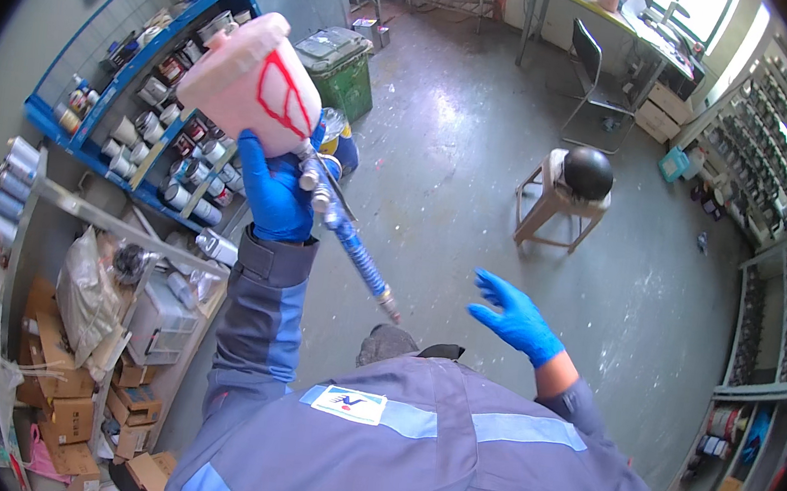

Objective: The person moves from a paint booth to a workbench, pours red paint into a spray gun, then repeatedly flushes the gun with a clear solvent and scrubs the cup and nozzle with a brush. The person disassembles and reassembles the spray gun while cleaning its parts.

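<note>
On the left, my left hand point(276, 197) in a blue glove is raised and closed round a spray gun, at the base of its cup. The cup point(228, 84) is large, whitish-pink and lidded, with red lines drawn on its side. From it the spray gun's metal fittings point(314, 178) and a blue-wrapped length point(355, 249) slope down to the right, ending in a metal connector. My right hand point(516, 316), also blue-gloved, hangs over the floor with fingers stretched apart and holds nothing. Beyond it a round black object point(588, 174), perhaps a helmet, rests on a stool point(559, 205).
Blue shelving point(113, 82) with many cans stands at the left, above a rack with cardboard boxes point(68, 417). A green bin point(340, 72) stands behind the cup. A folding chair point(593, 65) is by the far desk. Racks of dark bottles point(770, 132) line the right wall.
</note>
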The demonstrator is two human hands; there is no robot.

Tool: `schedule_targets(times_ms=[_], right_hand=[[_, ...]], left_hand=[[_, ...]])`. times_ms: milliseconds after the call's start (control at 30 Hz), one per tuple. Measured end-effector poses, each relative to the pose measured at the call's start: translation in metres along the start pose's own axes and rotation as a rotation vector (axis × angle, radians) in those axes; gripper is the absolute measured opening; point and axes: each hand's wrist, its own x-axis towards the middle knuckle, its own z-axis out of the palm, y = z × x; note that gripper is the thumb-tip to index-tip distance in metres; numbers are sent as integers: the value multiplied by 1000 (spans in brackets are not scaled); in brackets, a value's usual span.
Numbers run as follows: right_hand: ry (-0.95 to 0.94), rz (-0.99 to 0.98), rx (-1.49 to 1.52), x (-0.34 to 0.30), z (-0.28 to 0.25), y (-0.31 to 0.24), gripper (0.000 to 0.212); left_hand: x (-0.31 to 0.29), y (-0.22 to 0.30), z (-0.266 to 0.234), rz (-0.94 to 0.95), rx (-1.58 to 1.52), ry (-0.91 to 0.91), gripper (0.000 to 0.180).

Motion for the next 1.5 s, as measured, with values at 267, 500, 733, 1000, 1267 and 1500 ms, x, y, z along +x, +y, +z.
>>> schedule_targets(times_ms=[267,500,733,1000,1267,1500], right_hand=[[-470,-92,358,345,-74,-76,95],[-212,97,464,558,-172,-73,67],[55,67,43,743,-295,23,30],[-324,-193,-35,1027,-462,35,62],[-465,-24,-27,1339,-533,13,44],[-420,67,52,1574,-589,19,45]], left_hand=[[225,-96,-153,535,528,401,65],[454,-128,-248,231,962,187,84],[722,-116,-328,195,947,-297,135],[1020,-61,-362,-7,1714,-1021,108],[1225,-30,-515,191,1821,-580,89],[1440,-16,-656,250,1753,-466,83]])
